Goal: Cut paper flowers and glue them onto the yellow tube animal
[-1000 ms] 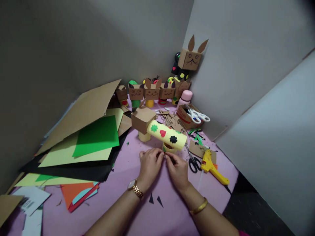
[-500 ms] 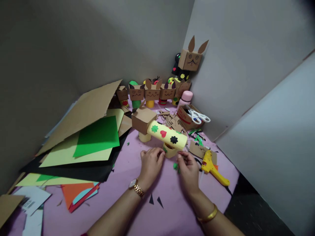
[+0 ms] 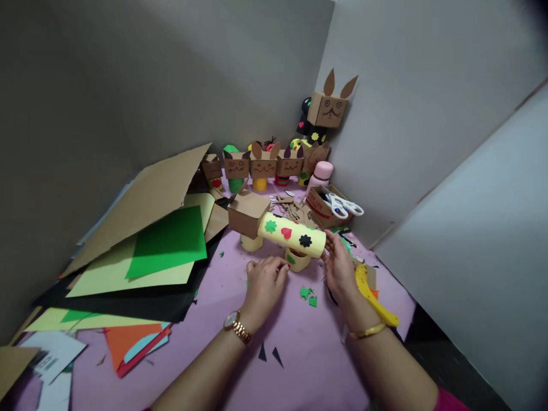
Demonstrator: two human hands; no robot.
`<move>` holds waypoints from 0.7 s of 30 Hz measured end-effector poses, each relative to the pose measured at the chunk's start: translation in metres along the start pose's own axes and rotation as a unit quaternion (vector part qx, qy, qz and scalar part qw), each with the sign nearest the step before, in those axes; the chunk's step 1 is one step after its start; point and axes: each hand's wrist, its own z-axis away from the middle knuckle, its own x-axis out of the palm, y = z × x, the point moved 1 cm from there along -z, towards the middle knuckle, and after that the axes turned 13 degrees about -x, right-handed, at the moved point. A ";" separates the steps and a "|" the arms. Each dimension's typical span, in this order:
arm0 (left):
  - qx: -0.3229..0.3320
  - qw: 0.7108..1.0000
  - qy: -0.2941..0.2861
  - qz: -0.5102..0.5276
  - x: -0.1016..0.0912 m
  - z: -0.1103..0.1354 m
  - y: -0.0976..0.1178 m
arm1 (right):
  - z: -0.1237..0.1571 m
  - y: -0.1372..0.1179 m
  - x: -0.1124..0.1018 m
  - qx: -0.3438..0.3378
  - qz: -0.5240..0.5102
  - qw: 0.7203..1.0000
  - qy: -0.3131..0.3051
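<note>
A toy animal lies across two short pale-yellow rings, with a plain cardboard box head and a pale-yellow paper tube body. Green and black flowers and a red heart decorate the tube. My left hand has its fingers bent together, the tips against the near ring leg, which bears a green cutout. At the tube's right end is my right hand, its fingers stretched out and touching the tube. Green paper scraps lie between my hands.
Several box-headed toys line the back, beside a pink bottle. A small box holds white-handled scissors. The yellow glue gun is partly behind my right forearm. Cardboard and coloured sheets are piled left.
My right hand has let go of green scraps, which now lie on the table, and has moved up and right to the tube's end. My left hand stays by the ring leg.
</note>
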 end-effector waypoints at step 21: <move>-0.006 1.000 -0.009 -0.026 0.008 -0.010 0.006 | -0.005 0.002 0.014 0.065 -0.086 0.991 -0.080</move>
